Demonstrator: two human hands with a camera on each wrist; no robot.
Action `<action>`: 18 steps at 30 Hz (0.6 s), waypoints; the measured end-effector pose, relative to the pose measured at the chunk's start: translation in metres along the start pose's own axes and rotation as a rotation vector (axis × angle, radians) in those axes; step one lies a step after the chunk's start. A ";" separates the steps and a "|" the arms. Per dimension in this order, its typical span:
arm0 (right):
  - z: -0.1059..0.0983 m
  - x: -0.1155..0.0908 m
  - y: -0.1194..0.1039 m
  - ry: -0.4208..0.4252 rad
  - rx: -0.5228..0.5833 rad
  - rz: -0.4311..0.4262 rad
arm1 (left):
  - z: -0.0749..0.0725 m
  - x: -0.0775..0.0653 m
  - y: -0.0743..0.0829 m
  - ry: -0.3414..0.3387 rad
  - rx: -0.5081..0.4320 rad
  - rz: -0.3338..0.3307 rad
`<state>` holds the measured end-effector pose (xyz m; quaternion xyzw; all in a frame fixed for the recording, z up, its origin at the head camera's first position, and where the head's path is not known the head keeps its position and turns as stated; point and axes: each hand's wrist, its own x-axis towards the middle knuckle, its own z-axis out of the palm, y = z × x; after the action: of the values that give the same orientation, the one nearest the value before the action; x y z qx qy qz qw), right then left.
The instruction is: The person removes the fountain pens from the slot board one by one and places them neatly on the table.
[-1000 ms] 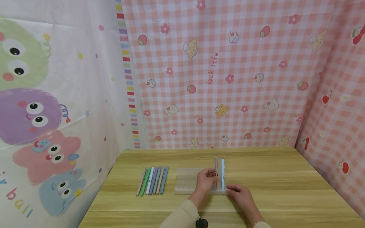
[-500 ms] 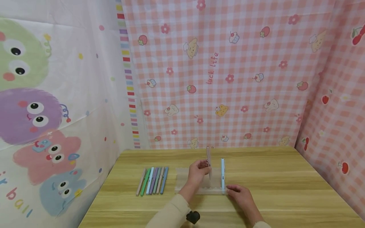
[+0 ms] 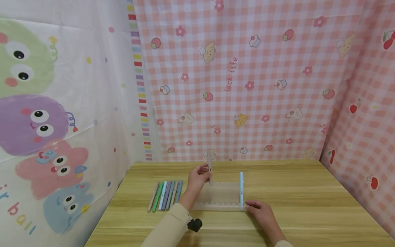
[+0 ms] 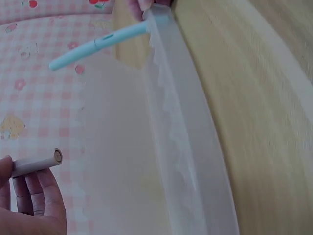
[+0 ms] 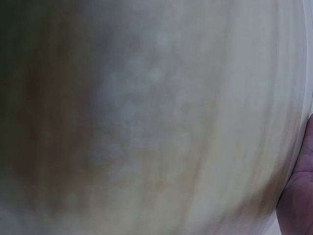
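Note:
My left hand [image 3: 197,177] pinches a pale pinkish-grey pen [image 3: 210,171] between thumb and fingers, upright above the left part of a clear, frosted pen holder [image 3: 217,207]. In the left wrist view, the end of this pen [image 4: 36,165] points toward the holder, apart from it. A light blue pen [image 3: 241,188] stands in the holder's right end. My right hand [image 3: 261,211] holds the holder's right end with thumb and fingertips. The right wrist view shows mostly blurred table and part of the palm [image 5: 297,196].
Several pens lie side by side on the wooden table [image 3: 302,192] left of the holder, among them a green pen [image 3: 157,197] and a purple pen [image 3: 166,195]. My left forearm passes close to the row. A pink checked cloth [image 3: 247,103] hangs behind the table.
My left hand has lifted the pinkish-grey pen up out of the holder beside the light blue pen and carried it left. My right hand has stayed at the holder's end.

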<state>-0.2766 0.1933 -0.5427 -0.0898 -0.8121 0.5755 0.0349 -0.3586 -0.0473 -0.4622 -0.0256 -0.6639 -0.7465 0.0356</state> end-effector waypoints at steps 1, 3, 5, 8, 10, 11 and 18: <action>0.000 0.000 0.000 -0.002 0.008 0.003 | -0.004 0.001 0.001 0.002 0.003 0.005; 0.000 0.000 0.000 -0.006 0.016 0.004 | -0.011 0.005 0.002 0.009 0.004 0.007; 0.000 0.000 0.000 -0.010 0.022 0.001 | -0.019 0.008 0.003 0.014 0.004 0.005; 0.000 0.000 0.000 -0.012 0.023 0.001 | -0.032 0.014 0.003 0.018 0.012 -0.005; 0.000 0.000 0.000 -0.011 0.025 0.001 | -0.039 0.016 0.004 0.023 0.018 -0.001; 0.000 0.000 0.000 -0.010 0.024 0.001 | -0.043 0.018 0.004 0.024 0.019 0.002; 0.000 0.001 0.001 -0.006 0.033 0.006 | -0.064 0.019 0.011 0.033 0.015 0.007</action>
<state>-0.2773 0.1932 -0.5437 -0.0897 -0.8024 0.5892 0.0323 -0.3760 -0.1125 -0.4573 -0.0155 -0.6686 -0.7418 0.0494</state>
